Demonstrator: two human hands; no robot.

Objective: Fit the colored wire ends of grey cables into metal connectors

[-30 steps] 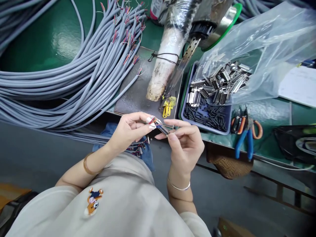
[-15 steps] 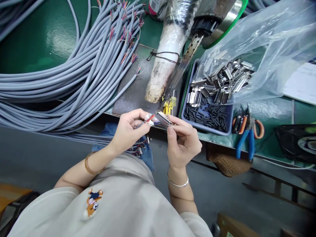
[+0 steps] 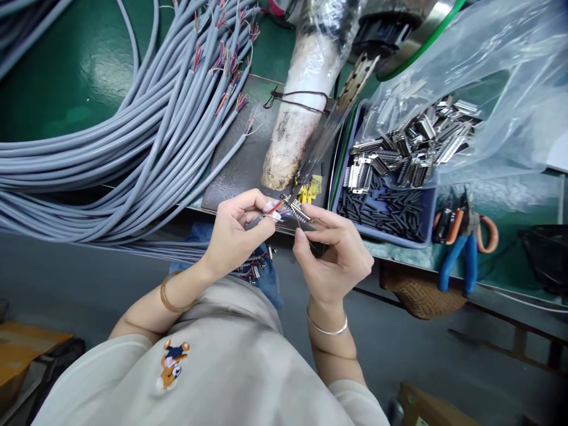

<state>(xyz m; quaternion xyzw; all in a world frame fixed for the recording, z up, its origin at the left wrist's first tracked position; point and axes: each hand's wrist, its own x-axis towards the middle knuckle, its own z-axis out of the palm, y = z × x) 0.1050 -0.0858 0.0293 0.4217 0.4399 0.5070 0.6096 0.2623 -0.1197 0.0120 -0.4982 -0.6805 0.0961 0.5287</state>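
Note:
My left hand is closed in a pinch on the stripped end of a grey cable, whose red, blue and white wires fan out past the fingertips. Right beside them sits a metal multi-pin connector, its pins facing the wires. My right hand is at the connector's right end, the index fingertip against it. Thumb and middle finger pinch what looks like a thin dark wire below the connector. Just behind are a yellow piece and the tip of a long metal-shafted tool, probably a soldering iron.
Many grey cables with stripped ends lie at left. A wrapped white tube slants over a dark plate. The blue tray holds black sleeves and bagged connectors. Pliers lie right. Wired connectors rest on my lap.
My right thumb has come leftward, nearer the wires, and a thin dark line now shows above it. The wires have moved closer to the connector. The view has shifted slightly.

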